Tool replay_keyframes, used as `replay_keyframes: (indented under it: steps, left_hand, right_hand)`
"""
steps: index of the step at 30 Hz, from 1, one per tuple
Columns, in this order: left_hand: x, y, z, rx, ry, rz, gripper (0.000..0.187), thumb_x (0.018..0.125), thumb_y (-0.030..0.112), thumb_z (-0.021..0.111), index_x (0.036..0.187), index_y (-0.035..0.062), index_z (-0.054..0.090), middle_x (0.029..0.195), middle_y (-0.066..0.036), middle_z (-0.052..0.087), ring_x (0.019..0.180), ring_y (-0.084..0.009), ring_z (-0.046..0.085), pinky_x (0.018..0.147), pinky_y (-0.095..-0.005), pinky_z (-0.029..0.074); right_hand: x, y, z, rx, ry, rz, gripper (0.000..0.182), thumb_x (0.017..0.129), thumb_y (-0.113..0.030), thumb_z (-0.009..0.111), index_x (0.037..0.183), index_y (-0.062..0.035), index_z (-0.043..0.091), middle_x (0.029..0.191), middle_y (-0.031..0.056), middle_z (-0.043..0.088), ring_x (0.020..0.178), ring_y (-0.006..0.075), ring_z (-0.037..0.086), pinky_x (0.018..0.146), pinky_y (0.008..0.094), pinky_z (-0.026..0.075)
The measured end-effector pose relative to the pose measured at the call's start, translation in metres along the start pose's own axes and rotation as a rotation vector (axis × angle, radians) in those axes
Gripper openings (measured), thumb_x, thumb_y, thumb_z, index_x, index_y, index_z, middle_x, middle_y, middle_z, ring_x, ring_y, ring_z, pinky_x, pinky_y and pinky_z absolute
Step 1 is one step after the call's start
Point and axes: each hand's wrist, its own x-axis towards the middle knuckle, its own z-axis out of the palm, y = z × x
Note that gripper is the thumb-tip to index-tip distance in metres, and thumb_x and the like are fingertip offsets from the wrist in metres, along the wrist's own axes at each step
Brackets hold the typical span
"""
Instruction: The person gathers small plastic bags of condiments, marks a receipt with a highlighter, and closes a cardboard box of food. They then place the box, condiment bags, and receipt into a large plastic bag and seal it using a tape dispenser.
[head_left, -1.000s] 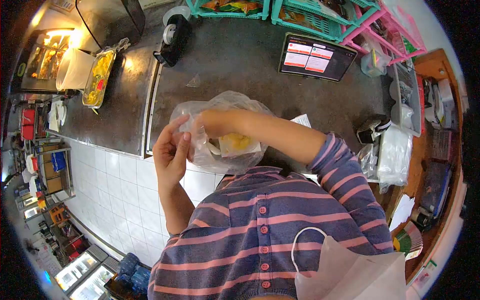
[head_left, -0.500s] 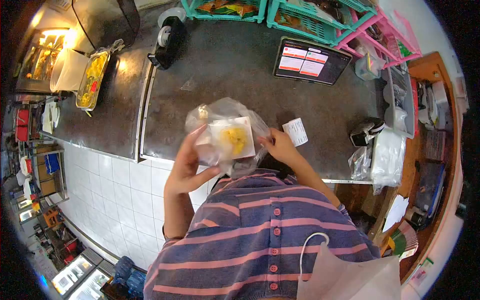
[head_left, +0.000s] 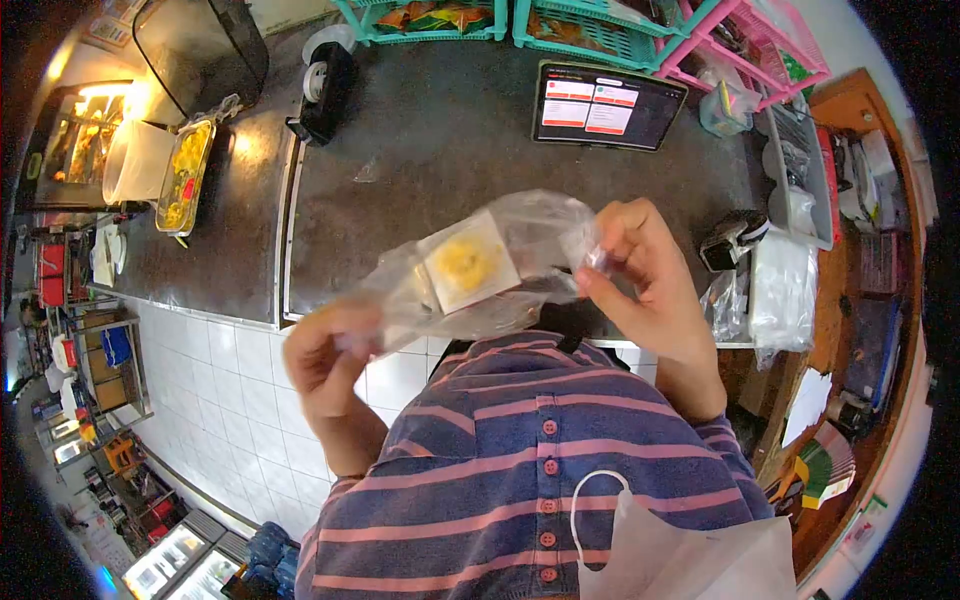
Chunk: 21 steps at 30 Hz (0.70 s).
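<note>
A clear plastic bag (head_left: pixel 545 225) is stretched between my hands above the counter's front edge. Inside it lies a white square box (head_left: pixel 485 283) with yellow food (head_left: pixel 466 262) on top, tilted a little. My left hand (head_left: pixel 335 350) pinches the bag's lower left end, slightly smeared by motion. At the upper right end, my right hand (head_left: pixel 645 275) grips the plastic between thumb and fingers.
A tablet (head_left: pixel 608 108) stands on the dark counter (head_left: pixel 420 130). Behind it are green baskets (head_left: pixel 590 40) and a pink rack (head_left: pixel 745 50). A glass tray of yellow food (head_left: pixel 186 178) is at left. Clear bags (head_left: pixel 785 290) and a black device (head_left: pixel 732 240) lie right.
My hands have moved apart, pulling the bag wide; the left went down and left, the right up and right. The box has turned. The white paper slip no longer shows.
</note>
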Motion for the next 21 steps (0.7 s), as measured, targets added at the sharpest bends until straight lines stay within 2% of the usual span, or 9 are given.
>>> replay_keyframes:
  steps: [2, 5, 8, 10, 11, 13, 15, 18, 21]
  left_hand:
    - [0.013, 0.028, 0.021, 0.194, 0.115, -0.155, 0.036, 0.065, -0.006, 0.05, 0.1, -0.0035, 0.058, 0.091, -0.014, 0.06, 0.077, -0.0188, 0.058, 0.066, -0.0272, 0.046]
    - [0.027, 0.024, 0.038, 0.385, -0.195, -0.201, 0.034, 0.069, 0.001, 0.064, 0.103, 0.0026, 0.059, 0.08, -0.012, 0.058, 0.072, -0.0198, 0.056, 0.069, -0.0288, 0.044]
    - [0.035, 0.015, 0.04, 0.581, -0.419, 0.095, 0.039, 0.062, 0.011, 0.074, 0.097, 0.002, 0.059, 0.08, -0.01, 0.057, 0.072, -0.0225, 0.055, 0.066, -0.0314, 0.043]
    - [0.029, 0.0, 0.02, 0.611, -0.117, 0.288, 0.053, 0.056, 0.015, 0.078, 0.101, 0.001, 0.055, 0.089, -0.012, 0.056, 0.082, -0.0273, 0.055, 0.072, -0.0343, 0.043]
    - [0.026, -0.012, 0.017, 0.807, -0.108, 0.159, 0.067, 0.055, 0.026, 0.078, 0.11, 0.0017, 0.05, 0.109, -0.017, 0.05, 0.102, -0.0326, 0.048, 0.087, -0.0388, 0.037]
    - [0.003, -0.097, 0.016, 1.285, -0.278, 0.137, 0.065, 0.063, 0.033, 0.07, 0.115, 0.0021, 0.046, 0.12, -0.02, 0.042, 0.112, -0.034, 0.041, 0.095, -0.0402, 0.029]
    - [0.0, -0.12, 0.044, 1.378, -0.476, 0.138, 0.062, 0.072, 0.039, 0.058, 0.119, 0.0016, 0.042, 0.128, -0.022, 0.036, 0.119, -0.0344, 0.035, 0.101, -0.0419, 0.021]
    - [0.008, -0.116, 0.077, 0.913, -0.796, 0.116, 0.055, 0.08, 0.04, 0.047, 0.119, 0.0022, 0.042, 0.126, -0.02, 0.038, 0.117, -0.0322, 0.036, 0.099, -0.0422, 0.022]
    - [0.012, -0.105, 0.086, 0.766, -0.857, -0.01, 0.046, 0.081, 0.04, 0.046, 0.109, 0.0035, 0.048, 0.114, -0.018, 0.045, 0.105, -0.0305, 0.043, 0.089, -0.0402, 0.03]
  right_hand:
    - [0.004, -0.019, 0.004, -0.221, -0.08, -0.011, 0.033, 0.072, 0.002, 0.06, 0.1, -0.0046, 0.044, 0.089, 0.0068, 0.046, 0.071, 0.0123, 0.053, 0.064, 0.0244, 0.044]
    - [0.014, -0.028, 0.034, -0.293, -0.229, -0.072, 0.03, 0.071, -0.004, 0.063, 0.097, -0.0035, 0.049, 0.09, 0.0093, 0.048, 0.071, 0.0219, 0.056, 0.063, 0.0305, 0.046]
    - [0.017, -0.01, 0.042, -0.465, -0.358, -0.204, 0.021, 0.073, -0.011, 0.06, 0.09, -0.0031, 0.051, 0.088, 0.0118, 0.05, 0.07, 0.0274, 0.056, 0.064, 0.0352, 0.046]
    - [0.019, -0.01, 0.04, -0.545, -0.448, -0.24, 0.017, 0.074, -0.014, 0.057, 0.086, -0.0029, 0.052, 0.086, 0.0132, 0.05, 0.071, 0.0295, 0.056, 0.064, 0.0371, 0.046]
    - [0.015, -0.018, 0.037, -0.544, -0.489, -0.221, 0.016, 0.075, -0.015, 0.056, 0.084, -0.0027, 0.052, 0.085, 0.0136, 0.051, 0.071, 0.0299, 0.056, 0.064, 0.0376, 0.046]
    - [0.01, -0.027, 0.043, -0.6, -0.662, -0.231, 0.018, 0.076, -0.02, 0.053, 0.08, -0.0026, 0.052, 0.079, 0.0144, 0.053, 0.075, 0.0293, 0.057, 0.064, 0.0384, 0.047]
    - [0.009, -0.016, 0.073, -0.363, -0.65, -0.528, 0.013, 0.074, -0.016, 0.054, 0.077, -0.0035, 0.052, 0.076, 0.0116, 0.049, 0.069, 0.027, 0.055, 0.055, 0.0355, 0.047]
    - [0.02, 0.0, 0.104, -0.365, -0.719, -0.704, 0.012, 0.074, -0.015, 0.053, 0.075, -0.0036, 0.052, 0.074, 0.0102, 0.047, 0.066, 0.0264, 0.055, 0.052, 0.0347, 0.047]
    - [0.052, -0.008, 0.096, -0.452, -0.856, -0.652, 0.014, 0.075, -0.017, 0.051, 0.075, -0.0033, 0.052, 0.074, 0.0103, 0.047, 0.067, 0.0263, 0.055, 0.054, 0.0347, 0.047]
